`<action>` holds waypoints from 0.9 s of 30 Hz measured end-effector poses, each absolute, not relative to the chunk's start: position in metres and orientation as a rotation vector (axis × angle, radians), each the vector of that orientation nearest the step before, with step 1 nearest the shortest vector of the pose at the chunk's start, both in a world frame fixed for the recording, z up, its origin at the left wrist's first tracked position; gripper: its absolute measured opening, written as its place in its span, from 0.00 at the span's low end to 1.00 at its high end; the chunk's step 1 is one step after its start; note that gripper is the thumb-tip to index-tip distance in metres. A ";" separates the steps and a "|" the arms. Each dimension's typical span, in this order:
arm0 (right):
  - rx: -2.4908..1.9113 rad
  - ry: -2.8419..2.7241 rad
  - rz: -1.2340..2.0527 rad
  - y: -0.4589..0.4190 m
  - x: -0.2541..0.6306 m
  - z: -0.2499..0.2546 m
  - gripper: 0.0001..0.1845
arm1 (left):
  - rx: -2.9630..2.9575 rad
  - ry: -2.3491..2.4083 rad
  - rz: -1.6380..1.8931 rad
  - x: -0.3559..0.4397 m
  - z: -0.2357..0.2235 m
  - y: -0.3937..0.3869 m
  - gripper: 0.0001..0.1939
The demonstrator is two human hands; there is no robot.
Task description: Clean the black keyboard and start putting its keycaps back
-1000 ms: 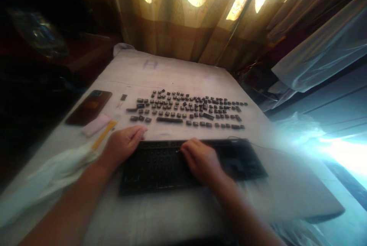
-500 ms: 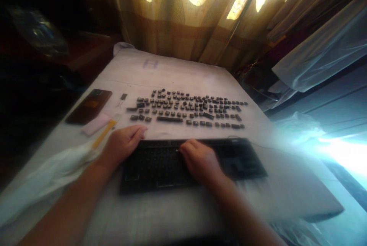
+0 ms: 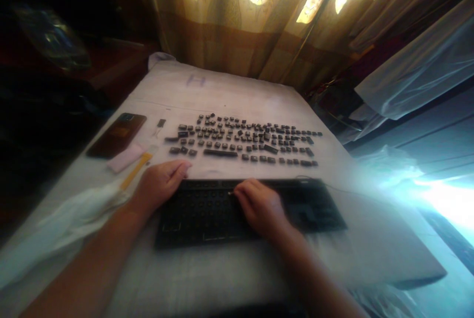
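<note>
A black keyboard (image 3: 222, 234) with its keycaps off lies flat in front of me. My left hand (image 3: 163, 179) is closed at its back left corner, thumb and fingers round the edge. My right hand (image 3: 259, 207) is over the middle of the keyboard, fingers pinched together. A small pale tip (image 3: 230, 193) shows at those fingertips; what it belongs to is hidden. Behind the keyboard, many loose black keycaps (image 3: 215, 135) lie in rough rows, with a long spacebar (image 3: 220, 152) in the front row.
At the left lie a phone (image 3: 117, 135), a pink piece (image 3: 126, 157), a yellow-handled brush (image 3: 135, 172) and a crumpled white cloth (image 3: 70, 224). A small dark object (image 3: 161, 123) sits near the phone. A thin cable (image 3: 344, 191) runs right from the keyboard across the white bed-like surface (image 3: 388, 239).
The view has shifted very slightly. Both hands keep nearly the same places, the left at the keyboard's corner and the right pinched over its middle.
</note>
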State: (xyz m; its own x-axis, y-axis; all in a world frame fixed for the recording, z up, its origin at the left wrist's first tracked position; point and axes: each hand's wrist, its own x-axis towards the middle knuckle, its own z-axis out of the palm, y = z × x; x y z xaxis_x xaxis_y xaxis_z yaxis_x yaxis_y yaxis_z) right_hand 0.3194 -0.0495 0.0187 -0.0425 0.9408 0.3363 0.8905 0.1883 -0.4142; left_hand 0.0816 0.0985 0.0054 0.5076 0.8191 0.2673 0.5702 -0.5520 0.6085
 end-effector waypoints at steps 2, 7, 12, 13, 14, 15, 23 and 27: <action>-1.729 -1.956 0.122 -0.049 0.319 0.019 0.11 | 2.308 1.146 0.741 0.082 0.005 0.098 0.23; -1.753 -1.996 0.072 -0.049 0.318 0.018 0.12 | 2.306 1.150 0.744 0.082 0.006 0.098 0.23; -1.766 -1.997 -0.004 -0.049 0.317 0.016 0.12 | 2.313 1.137 0.742 0.082 0.007 0.098 0.22; -1.769 -2.003 -0.014 -0.049 0.317 0.015 0.13 | 2.317 1.133 0.740 0.082 0.007 0.098 0.22; -1.767 -2.009 -0.020 -0.049 0.317 0.015 0.12 | 2.320 1.129 0.738 0.082 0.007 0.098 0.22; -1.756 -2.013 -0.019 -0.049 0.317 0.014 0.12 | 2.321 1.127 0.735 0.082 0.007 0.098 0.22; -1.701 -1.934 0.061 -0.052 0.318 0.012 0.12 | 2.316 1.143 0.742 0.081 0.007 0.098 0.22; -1.734 -1.932 0.124 -0.051 0.319 0.014 0.11 | 2.319 1.137 0.748 0.082 0.007 0.099 0.23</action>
